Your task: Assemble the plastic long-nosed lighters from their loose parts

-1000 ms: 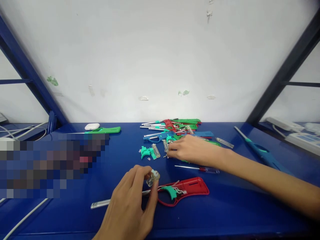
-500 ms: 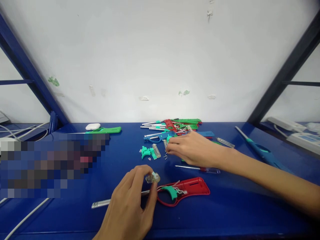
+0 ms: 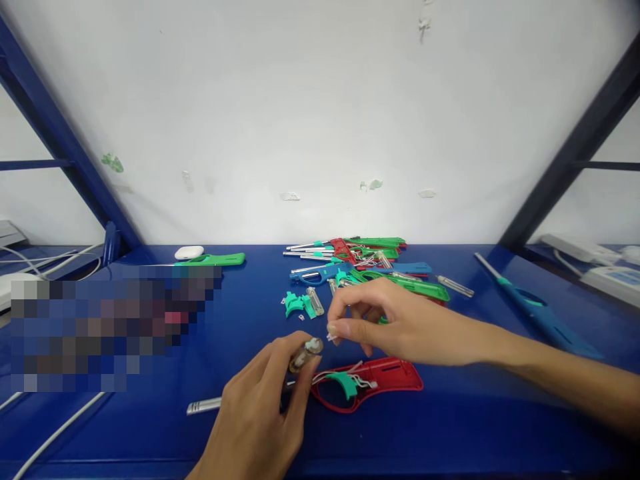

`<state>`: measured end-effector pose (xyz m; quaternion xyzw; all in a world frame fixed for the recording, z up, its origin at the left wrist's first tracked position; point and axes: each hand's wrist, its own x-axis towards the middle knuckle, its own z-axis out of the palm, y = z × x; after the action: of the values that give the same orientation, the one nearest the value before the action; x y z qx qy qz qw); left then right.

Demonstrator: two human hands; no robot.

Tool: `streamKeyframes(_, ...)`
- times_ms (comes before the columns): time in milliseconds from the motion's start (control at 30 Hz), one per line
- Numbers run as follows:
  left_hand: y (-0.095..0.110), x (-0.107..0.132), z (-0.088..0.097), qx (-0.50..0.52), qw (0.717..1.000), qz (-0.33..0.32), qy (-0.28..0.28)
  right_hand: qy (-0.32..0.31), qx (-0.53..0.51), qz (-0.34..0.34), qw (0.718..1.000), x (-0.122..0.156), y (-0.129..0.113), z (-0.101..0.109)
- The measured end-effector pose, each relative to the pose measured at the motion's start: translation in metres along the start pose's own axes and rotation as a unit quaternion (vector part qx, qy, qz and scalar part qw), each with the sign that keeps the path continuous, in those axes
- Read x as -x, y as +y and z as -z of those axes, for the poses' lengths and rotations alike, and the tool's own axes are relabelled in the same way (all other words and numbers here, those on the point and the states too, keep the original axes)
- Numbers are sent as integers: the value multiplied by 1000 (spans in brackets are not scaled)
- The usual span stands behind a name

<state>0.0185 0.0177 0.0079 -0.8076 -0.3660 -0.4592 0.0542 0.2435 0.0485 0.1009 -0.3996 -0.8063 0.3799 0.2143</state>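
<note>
A glossy blue tabletop (image 3: 480, 427) carries everything, clock directions running from its middle. A heap of red, green and blue lighter parts (image 3: 341, 251) lies at 12. A clear tube (image 3: 455, 287) lies at 1, a blue lighter (image 3: 543, 313) at 2. Just off centre, toward 4, rests a red half-casing (image 3: 400, 378). A white cable (image 3: 65, 421) crosses at 8; pixelation hides 9. A white case (image 3: 189, 253) and green lighter (image 3: 227, 259) sit at 10, teal pieces (image 3: 295, 304) at 11.

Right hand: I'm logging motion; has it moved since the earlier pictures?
Yes, the right hand has moved down the picture, toward the stationary red casing.
</note>
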Motion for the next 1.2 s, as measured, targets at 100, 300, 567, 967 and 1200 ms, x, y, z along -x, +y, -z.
streamKeyframes(100,0,2,-1,3,1000,-3,2,9,-5,14,1000,2,-5,-6)
streamKeyframes(300,-1,2,-2,12,1000,-8,-4,11,-28,-2,1000,4,-10,-12)
streamKeyframes(567,0,1,-1,18,1000,-10,-9,17,-62,-22,998,6,-7,-16)
streamKeyframes(967,-3,4,-2,-28,998,-47,-14,-5,-166,-45,985,7,-5,-24)
streamKeyframes(1200,-1,3,-1,-61,996,-66,-14,-5,-174,-29,984,10,-6,-30)
